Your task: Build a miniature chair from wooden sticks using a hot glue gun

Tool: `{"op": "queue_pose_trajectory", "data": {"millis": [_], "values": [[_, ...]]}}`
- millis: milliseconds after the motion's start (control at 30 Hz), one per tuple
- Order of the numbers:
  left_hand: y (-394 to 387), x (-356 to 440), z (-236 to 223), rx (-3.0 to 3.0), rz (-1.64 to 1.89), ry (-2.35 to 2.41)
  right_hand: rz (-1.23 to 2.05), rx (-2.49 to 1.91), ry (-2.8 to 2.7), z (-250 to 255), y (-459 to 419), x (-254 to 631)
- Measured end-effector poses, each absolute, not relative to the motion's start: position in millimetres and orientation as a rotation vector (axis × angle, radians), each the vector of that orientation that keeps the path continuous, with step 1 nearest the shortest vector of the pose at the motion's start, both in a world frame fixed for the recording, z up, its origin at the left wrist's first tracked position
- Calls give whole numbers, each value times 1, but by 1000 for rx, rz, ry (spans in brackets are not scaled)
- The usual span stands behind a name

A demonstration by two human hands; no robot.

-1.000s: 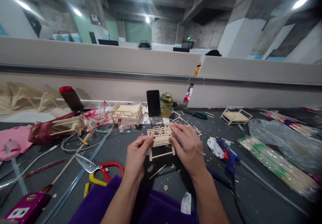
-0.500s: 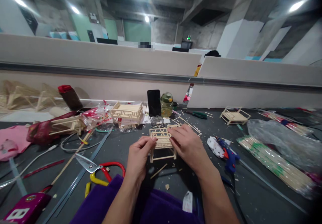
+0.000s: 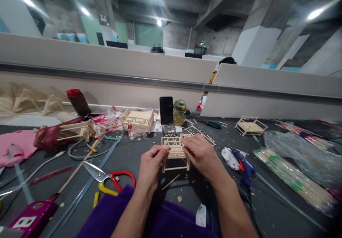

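Observation:
A small model chair of thin wooden sticks (image 3: 175,155) stands on the dark table in front of me, its legs and a lower crossbar showing. My left hand (image 3: 153,165) pinches its left side between thumb and fingers. At the right side my right hand (image 3: 202,156) is closed on the frame, fingers bent over the upper edge; they hide part of that side. Loose stick pieces (image 3: 170,182) lie just below the model. Behind it, a black phone (image 3: 166,110) leans upright on a small wire stand.
Red-and-yellow scissors (image 3: 108,179) lie at left, near a magenta box (image 3: 34,215). Right of my hands are a blue glue gun (image 3: 246,174) and bagged sticks (image 3: 292,177). More stick models (image 3: 137,120) and a green-lidded bottle (image 3: 179,112) stand behind.
The whole view has shifted slightly, so everything sits a little further right and lower. Both hands keep their hold on the model chair, with barely any finger movement.

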State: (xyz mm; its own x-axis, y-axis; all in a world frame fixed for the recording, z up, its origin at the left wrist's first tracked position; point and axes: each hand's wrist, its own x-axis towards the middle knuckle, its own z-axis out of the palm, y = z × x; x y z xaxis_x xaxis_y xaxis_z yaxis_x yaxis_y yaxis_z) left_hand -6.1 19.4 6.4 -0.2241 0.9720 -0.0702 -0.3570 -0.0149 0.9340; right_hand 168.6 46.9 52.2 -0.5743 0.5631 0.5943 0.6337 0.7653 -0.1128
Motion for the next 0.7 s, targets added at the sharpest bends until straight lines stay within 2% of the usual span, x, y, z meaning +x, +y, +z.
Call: {"op": "queue_pose_trajectory", "data": {"millis": [333, 500, 600, 700], "values": [[19, -6, 9, 777, 1496, 1127, -20, -889, -2296, 58, 43, 172], [18, -7, 9, 761, 1474, 1111, 75, -1125, -1858, 47, 27, 185], [17, -8, 10, 763, 1463, 1089, 270, -1352, -1557, 32, 14, 183], [16, -9, 12, 765, 1461, 1078, 404, -1363, -1484, 23, 7, 173]]}}
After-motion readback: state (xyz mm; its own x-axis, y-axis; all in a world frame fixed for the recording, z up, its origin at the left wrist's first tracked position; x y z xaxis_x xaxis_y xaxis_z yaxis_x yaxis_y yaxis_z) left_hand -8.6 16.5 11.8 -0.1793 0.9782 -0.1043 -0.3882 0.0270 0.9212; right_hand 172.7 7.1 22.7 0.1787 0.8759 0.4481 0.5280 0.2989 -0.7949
